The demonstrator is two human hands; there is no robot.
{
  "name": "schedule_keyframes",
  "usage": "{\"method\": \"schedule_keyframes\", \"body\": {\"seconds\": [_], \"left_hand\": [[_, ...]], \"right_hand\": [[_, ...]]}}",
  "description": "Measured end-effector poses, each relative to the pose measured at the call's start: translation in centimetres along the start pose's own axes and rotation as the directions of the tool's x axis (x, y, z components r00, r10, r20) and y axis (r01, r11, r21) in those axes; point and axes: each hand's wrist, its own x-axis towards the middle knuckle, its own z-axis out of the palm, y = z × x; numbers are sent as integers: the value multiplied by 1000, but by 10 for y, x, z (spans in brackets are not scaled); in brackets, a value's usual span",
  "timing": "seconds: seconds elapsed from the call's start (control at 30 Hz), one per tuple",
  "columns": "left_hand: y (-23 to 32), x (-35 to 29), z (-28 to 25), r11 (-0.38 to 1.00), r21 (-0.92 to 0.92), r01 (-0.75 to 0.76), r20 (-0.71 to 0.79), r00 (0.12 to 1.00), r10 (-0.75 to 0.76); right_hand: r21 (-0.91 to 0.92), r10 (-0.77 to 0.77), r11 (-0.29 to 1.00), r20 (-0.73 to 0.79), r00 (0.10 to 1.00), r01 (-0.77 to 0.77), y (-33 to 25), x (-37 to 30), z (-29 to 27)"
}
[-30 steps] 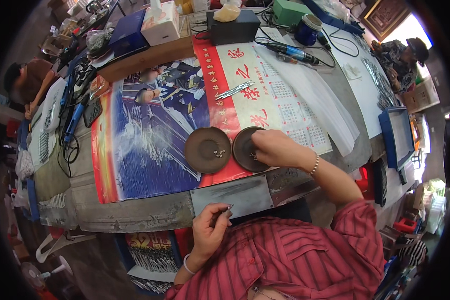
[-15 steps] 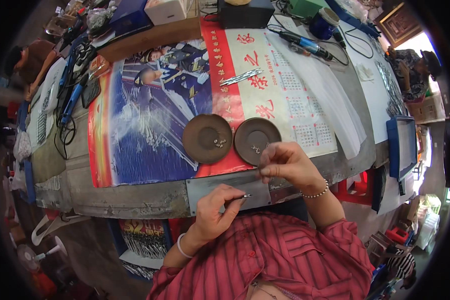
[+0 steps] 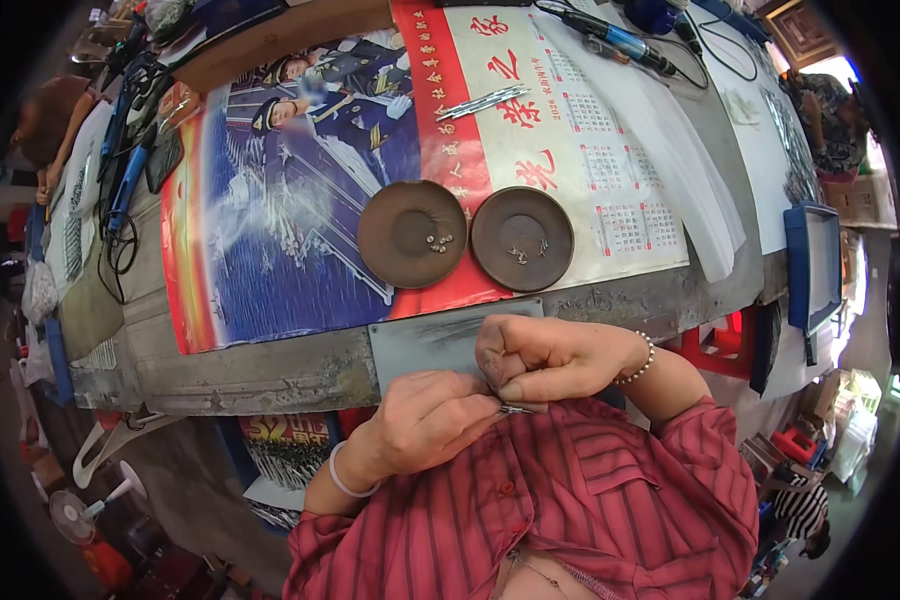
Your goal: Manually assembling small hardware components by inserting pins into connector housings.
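Observation:
My left hand [image 3: 425, 425] is closed in a pinch on a small slim metal piece [image 3: 515, 408], whose shiny end shows below the fingertips. Up against it, my right hand [image 3: 560, 357] is also pinched, over the same end of the piece. Whatever lies between its fingertips is too small to make out. Beyond the hands, two round brown dishes stand side by side on a poster. The left dish [image 3: 382, 232] holds several tiny round metal bits [image 3: 438, 243]. In the right dish [image 3: 492, 215] lie several tiny silvery parts [image 3: 520, 256].
A grey metal plate [image 3: 410, 345] lies at the table's front edge. Farther off, thin metal rods [image 3: 485, 102] lie on the calendar poster [image 3: 625, 180]. A blue handheld rotary tool [image 3: 615, 40] with a cord is at the back right, near a blue tray [image 3: 813, 265]. Other people sit at both sides.
My right hand has come down and left from beside the right dish to meet my left hand. Both hands are now together, lower and closer to my shirt. The view has shifted slightly.

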Motion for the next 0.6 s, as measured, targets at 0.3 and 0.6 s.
{"method": "schedule_keyframes", "body": {"seconds": [0.3, 0.6], "left_hand": [[1, -8, -8, 998, -58, 13, -40, 999, -15], [3, -24, -19, 980, -184, 72, 15, 997, -71]], "right_hand": [[-71, -81, 993, 178, 981, 95, 2, 17, -1], [-345, 84, 936, 409, 909, 69, -32, 53, 2]]}}
